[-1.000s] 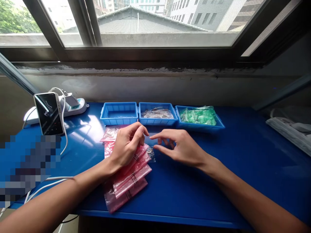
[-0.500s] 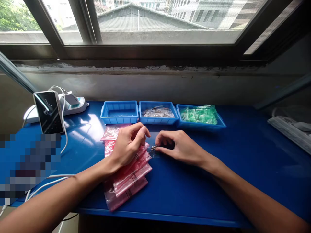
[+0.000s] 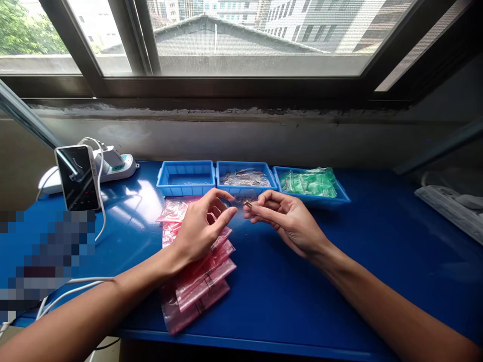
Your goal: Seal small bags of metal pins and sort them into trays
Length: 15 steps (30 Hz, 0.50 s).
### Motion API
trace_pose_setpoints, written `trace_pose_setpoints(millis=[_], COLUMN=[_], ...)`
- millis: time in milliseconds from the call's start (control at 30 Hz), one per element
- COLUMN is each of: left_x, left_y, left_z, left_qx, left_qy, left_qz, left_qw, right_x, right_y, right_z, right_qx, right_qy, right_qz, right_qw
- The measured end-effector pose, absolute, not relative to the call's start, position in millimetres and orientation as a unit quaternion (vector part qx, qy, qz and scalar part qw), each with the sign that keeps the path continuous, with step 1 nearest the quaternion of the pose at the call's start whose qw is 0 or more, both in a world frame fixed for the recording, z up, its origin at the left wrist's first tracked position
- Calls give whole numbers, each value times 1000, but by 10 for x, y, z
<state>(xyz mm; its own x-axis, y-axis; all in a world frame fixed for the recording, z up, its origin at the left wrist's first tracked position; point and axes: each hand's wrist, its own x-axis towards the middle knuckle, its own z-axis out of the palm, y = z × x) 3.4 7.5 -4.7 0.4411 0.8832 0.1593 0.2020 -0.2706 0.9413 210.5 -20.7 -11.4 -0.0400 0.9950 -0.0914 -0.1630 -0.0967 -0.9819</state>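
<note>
Between the thumb and fingers of my right hand (image 3: pixel 289 216) is a small clear plastic bag (image 3: pixel 244 195) with a thin metal piece at its lower edge; what kind of piece I cannot tell. My left hand (image 3: pixel 202 221) faces it from the left, thumb and index finger apart. Its index fingertip is close to the bag's edge; whether they touch I cannot tell. Under my left hand lies a fanned stack of pink plastic bags (image 3: pixel 206 286) with dark marks, partly covered by the hand and wrist.
At the back of the blue table (image 3: pixel 302 306) stand a blue tray (image 3: pixel 186 191) with little in it, a middle tray (image 3: pixel 245 190) of clear bags, and a right tray (image 3: pixel 313 198) of green bags (image 3: pixel 309 182). A phone (image 3: pixel 77 178) leans before a power strip (image 3: pixel 121 170) at left, with white cables.
My right hand has lifted the clear bag from the tabletop and turned it upward. My left thumb and index finger have spread apart towards it. The pink bags stay in place.
</note>
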Motion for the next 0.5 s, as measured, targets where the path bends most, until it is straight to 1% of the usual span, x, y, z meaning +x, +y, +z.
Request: trace_pose_setpoints(millis=[100,167,400,500], left_x=[37,36,31,35], left_y=[81,82,65,60], left_z=[-69,-76,-42,-33], left_qx=[728,729,755,751], left_qy=[371,372,372,373], left_qz=[348,350,327,334], left_qw=[459,456,430,431], right_x=[2056,2044,2105,2118], right_y=[-230,-240,-239,-246], right_z=[-124,-123,-86,-84], right_qx=[-452,-456,-511,-511], right_qy=[-441,-465,-586,-614], right_qz=[597,587,457,427], right_qw=[495,481,433,423])
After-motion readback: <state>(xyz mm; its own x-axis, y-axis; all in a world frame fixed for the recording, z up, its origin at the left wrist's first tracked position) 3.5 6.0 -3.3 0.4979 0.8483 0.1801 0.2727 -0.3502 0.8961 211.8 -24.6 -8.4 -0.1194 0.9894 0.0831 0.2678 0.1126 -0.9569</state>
